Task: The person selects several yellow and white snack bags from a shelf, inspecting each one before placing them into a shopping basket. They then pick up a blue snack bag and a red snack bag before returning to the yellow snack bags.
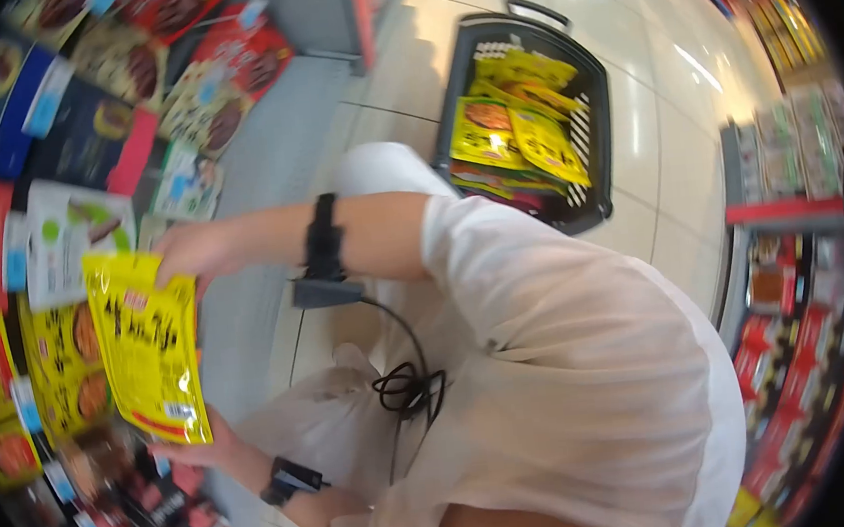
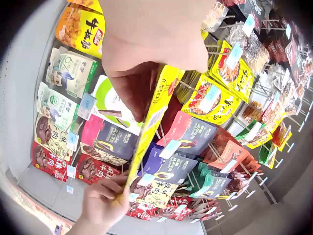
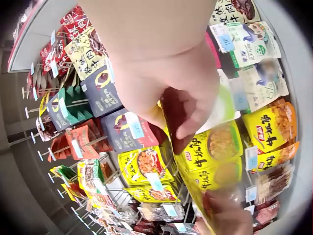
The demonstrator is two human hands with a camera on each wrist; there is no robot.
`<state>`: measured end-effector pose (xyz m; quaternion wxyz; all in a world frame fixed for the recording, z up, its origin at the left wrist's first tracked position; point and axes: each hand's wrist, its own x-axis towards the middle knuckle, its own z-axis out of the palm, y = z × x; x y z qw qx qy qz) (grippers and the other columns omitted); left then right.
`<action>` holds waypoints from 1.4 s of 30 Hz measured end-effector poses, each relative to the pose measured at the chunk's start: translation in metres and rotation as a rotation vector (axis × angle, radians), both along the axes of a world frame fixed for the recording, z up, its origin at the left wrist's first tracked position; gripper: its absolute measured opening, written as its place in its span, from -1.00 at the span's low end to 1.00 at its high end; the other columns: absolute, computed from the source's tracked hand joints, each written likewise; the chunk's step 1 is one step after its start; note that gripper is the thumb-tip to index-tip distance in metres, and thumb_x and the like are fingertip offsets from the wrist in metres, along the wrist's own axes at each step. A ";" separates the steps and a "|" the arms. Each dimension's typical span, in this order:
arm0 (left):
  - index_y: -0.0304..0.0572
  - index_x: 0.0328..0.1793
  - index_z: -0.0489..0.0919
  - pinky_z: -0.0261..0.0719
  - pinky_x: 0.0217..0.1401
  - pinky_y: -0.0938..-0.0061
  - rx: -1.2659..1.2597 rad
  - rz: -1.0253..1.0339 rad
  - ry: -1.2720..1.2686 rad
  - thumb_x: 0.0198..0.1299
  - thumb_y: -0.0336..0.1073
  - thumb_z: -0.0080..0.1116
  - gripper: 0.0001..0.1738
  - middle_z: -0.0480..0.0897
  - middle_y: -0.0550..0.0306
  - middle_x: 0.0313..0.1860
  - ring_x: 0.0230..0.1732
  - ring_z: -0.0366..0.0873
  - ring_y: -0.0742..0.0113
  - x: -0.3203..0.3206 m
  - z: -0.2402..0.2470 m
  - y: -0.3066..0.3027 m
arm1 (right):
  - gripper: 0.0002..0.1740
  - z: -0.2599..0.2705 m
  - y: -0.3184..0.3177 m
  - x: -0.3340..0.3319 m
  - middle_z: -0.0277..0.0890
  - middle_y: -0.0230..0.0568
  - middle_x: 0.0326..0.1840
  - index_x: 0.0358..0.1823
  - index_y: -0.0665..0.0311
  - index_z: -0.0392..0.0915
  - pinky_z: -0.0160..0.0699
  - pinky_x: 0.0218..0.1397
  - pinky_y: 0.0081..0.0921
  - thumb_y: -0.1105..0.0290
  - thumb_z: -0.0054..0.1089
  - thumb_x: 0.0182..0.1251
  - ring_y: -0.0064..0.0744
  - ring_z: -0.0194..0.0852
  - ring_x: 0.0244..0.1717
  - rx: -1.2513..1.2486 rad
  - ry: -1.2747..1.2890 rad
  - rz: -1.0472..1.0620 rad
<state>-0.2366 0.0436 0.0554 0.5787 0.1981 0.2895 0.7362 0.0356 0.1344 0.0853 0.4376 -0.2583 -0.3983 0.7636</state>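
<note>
A yellow packet (image 1: 145, 338) with dark lettering stands out in front of the shelf display in the head view. My right hand (image 1: 197, 253) grips its upper edge, and my left hand (image 1: 200, 445) holds its lower edge. In the left wrist view the packet (image 2: 150, 125) appears nearly edge-on, with my left hand (image 2: 151, 54) pinching the near end and my right hand (image 2: 104, 201) at the far end. The right wrist view shows my right hand (image 3: 166, 81) with fingers curled at the packet's edge; the left hand (image 3: 230, 218) is blurred at its other end.
Hanging snack packets fill the shelf, including yellow ones (image 1: 69, 360), a white-and-green one (image 1: 79, 238) and dark ones (image 1: 80, 143). A black basket (image 1: 600, 137) holding several yellow packets (image 1: 486, 132) stands on the tiled floor. Another stocked shelf (image 1: 784, 209) is at the right. A black cable (image 1: 408, 390) hangs before the clothing.
</note>
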 end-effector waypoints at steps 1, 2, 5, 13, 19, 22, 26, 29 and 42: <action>-0.17 0.33 0.32 0.33 0.29 0.25 -0.048 0.037 -0.006 0.18 0.10 0.04 -0.31 0.43 0.07 0.26 0.24 0.39 0.13 0.007 0.001 0.002 | -0.65 0.003 0.002 0.004 0.57 -0.11 -0.14 -0.03 0.43 0.49 0.62 -0.23 -0.37 0.43 0.12 0.15 -0.31 0.58 -0.12 0.055 -0.017 0.054; -0.20 0.32 0.33 0.34 0.28 0.26 -0.086 0.083 -0.010 0.17 0.15 0.05 -0.27 0.44 0.08 0.26 0.23 0.40 0.14 0.011 0.004 0.003 | -0.66 0.009 0.001 0.008 0.57 -0.11 -0.13 -0.05 0.42 0.51 0.63 -0.23 -0.38 0.42 0.13 0.15 -0.31 0.57 -0.12 0.078 -0.011 0.086; -0.23 0.30 0.34 0.33 0.27 0.30 0.033 -0.028 0.541 0.25 -0.04 0.02 -0.42 0.45 0.08 0.25 0.21 0.41 0.18 -0.040 -0.043 0.018 | -0.64 0.029 -0.001 0.016 0.58 -0.12 -0.15 -0.11 0.39 0.54 0.66 -0.24 -0.42 0.32 0.21 0.11 -0.34 0.58 -0.13 0.086 0.041 0.209; -0.23 0.38 0.21 0.01 0.43 0.12 0.093 -0.571 0.454 0.32 -0.17 -0.04 -0.44 0.25 0.00 0.38 0.36 0.18 0.07 0.007 0.001 0.016 | -0.56 0.078 -0.023 0.066 0.60 -0.10 -0.18 -0.11 0.36 0.57 0.56 -0.12 -0.30 0.13 0.21 0.13 -0.20 0.57 -0.15 0.715 -0.486 0.114; -0.28 0.37 0.21 0.22 0.31 0.17 0.038 -0.616 1.019 0.28 -0.07 0.03 -0.36 0.34 -0.01 0.30 0.27 0.30 0.07 0.060 0.046 -0.003 | -0.62 0.080 -0.087 0.158 0.57 0.01 -0.24 -0.08 0.30 0.57 0.51 -0.11 -0.20 0.24 0.04 0.12 0.01 0.52 -0.15 0.964 -0.894 -0.232; -0.31 0.32 0.27 0.44 0.12 0.38 0.025 -0.715 1.043 0.30 -0.02 0.00 -0.39 0.45 -0.04 0.15 0.11 0.46 0.17 0.099 0.052 -0.016 | -0.69 0.068 -0.153 0.238 0.58 -0.04 -0.20 -0.05 0.30 0.55 0.50 -0.08 -0.33 0.32 0.01 0.25 -0.09 0.53 -0.15 0.911 -0.787 -0.333; -0.27 0.29 0.32 0.45 0.07 0.46 -0.134 -0.766 1.145 0.33 -0.09 -0.02 -0.48 0.51 0.02 0.07 0.07 0.48 0.29 0.079 0.038 0.000 | -0.59 0.052 -0.248 0.313 0.60 -0.04 -0.21 -0.08 0.26 0.58 0.53 -0.14 -0.39 0.61 0.04 -0.04 -0.07 0.56 -0.23 0.451 -1.113 -0.559; -0.23 0.30 0.32 0.42 0.08 0.45 -0.306 -0.709 1.115 0.36 -0.12 -0.08 -0.52 0.52 0.02 0.03 0.03 0.48 0.28 0.068 0.020 0.001 | -0.59 0.024 -0.290 0.333 0.59 0.00 -0.25 -0.08 0.20 0.61 0.53 -0.15 -0.36 0.61 0.05 -0.02 -0.03 0.54 -0.24 0.187 -1.420 -0.586; -0.15 0.31 0.33 0.36 0.10 0.42 -0.485 -0.712 1.184 0.31 -0.02 -0.02 -0.46 0.52 0.05 0.08 0.10 0.46 0.27 0.049 -0.021 -0.007 | -0.63 -0.144 -0.307 0.340 0.58 -0.01 -0.15 -0.08 0.16 0.62 0.48 0.00 -0.27 0.44 -0.03 0.08 0.00 0.53 -0.09 -0.379 -1.686 -0.070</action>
